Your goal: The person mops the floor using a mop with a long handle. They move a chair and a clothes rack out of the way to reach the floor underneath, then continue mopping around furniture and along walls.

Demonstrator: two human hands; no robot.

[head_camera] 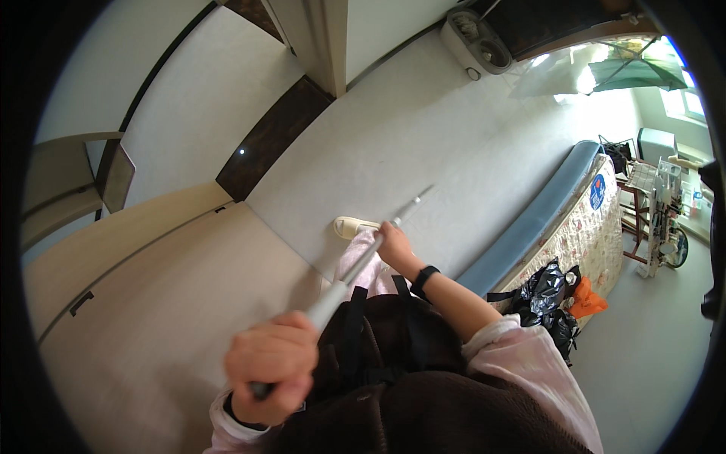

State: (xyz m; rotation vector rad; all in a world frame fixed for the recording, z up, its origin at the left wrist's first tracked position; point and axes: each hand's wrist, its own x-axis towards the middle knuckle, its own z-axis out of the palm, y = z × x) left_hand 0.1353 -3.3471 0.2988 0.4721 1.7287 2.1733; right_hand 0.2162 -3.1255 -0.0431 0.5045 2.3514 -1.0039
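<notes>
Both of my hands grip one long white and grey pole (360, 265), which slants across my front from lower left to upper right. My left hand (272, 363) is wrapped around its thick upper end, close to the camera and blurred. Farther down the shaft, my right hand (397, 247) closes around it; a black band (425, 281) circles that wrist. The pole's thin far part blurs over the pale floor (340, 164), and I cannot tell what is at its tip. A cream slipper (347, 227) shows on my foot just beyond the right hand.
A wooden cabinet (187, 295) stands at left, near a dark threshold (278, 136). A grey mop bucket (475, 42) sits by the far wall. At right, a patterned mattress (578, 227) on its edge adjoins a blue pad (533, 210); black plastic bags (544, 289) lie against it.
</notes>
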